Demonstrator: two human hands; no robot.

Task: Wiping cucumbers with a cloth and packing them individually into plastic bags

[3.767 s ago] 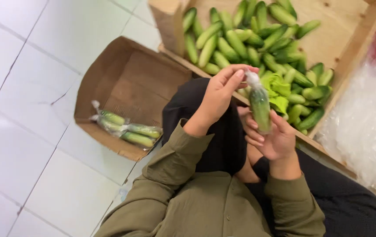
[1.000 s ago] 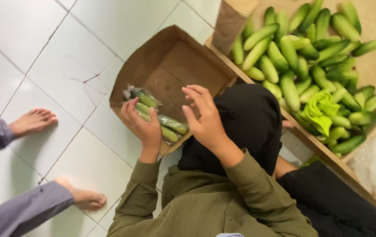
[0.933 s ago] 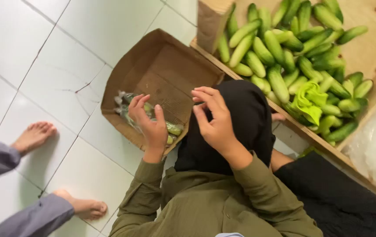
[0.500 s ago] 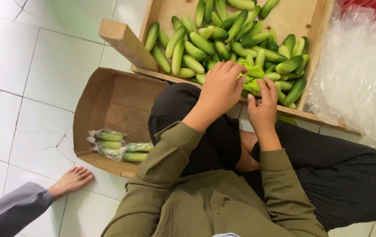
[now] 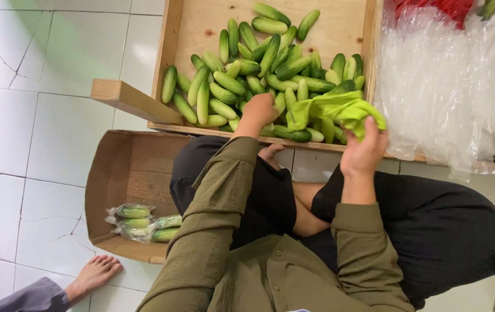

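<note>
Right hand (image 5: 365, 151) clenched on the crumpled lime-green plastic bags (image 5: 335, 111), lifted over the crate edge. Left hand (image 5: 259, 110) down among the loose green cucumbers (image 5: 242, 69) in the shallow wooden crate (image 5: 169, 43); whether it grips one, cannot tell. Step, by my reading: picking a cucumber for bagging. Wrapped cucumber packs (image 5: 140, 222) lie in the brown cardboard box (image 5: 106, 173), leftward.

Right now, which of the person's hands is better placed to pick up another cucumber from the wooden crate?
Probably the left hand: it already rests on the loose cucumbers in the wooden crate. The right hand is at the crate's front edge, busy gripping a bright green cloth.
</note>
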